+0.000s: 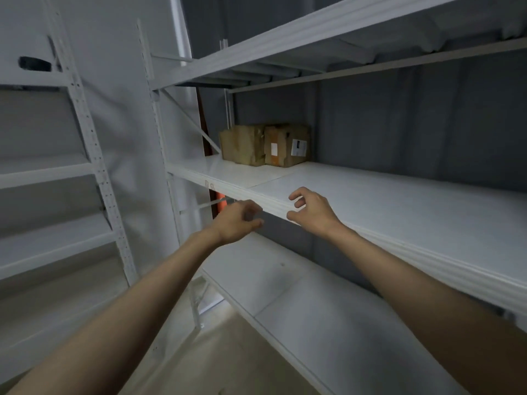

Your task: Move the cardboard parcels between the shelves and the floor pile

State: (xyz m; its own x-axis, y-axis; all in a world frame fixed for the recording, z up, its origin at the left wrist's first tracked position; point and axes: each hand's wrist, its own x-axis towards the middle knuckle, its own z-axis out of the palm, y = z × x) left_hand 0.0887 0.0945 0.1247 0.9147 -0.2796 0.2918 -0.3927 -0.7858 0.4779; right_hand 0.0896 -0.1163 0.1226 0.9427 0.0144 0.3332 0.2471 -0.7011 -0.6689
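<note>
two worn cardboard parcels (263, 148) at shelf (399, 201) back; left hand (238, 222), right hand (310, 208) loosely curled, empty. probably light, soft-cornered; best gripped by opposite sides.

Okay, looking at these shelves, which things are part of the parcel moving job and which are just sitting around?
Part of the job:
left cardboard parcel
right cardboard parcel with labels
middle shelf they sit on
left hand and right hand, both holding nothing

Just there:
orange object behind the rack
neighbouring rack
lower shelf
</note>
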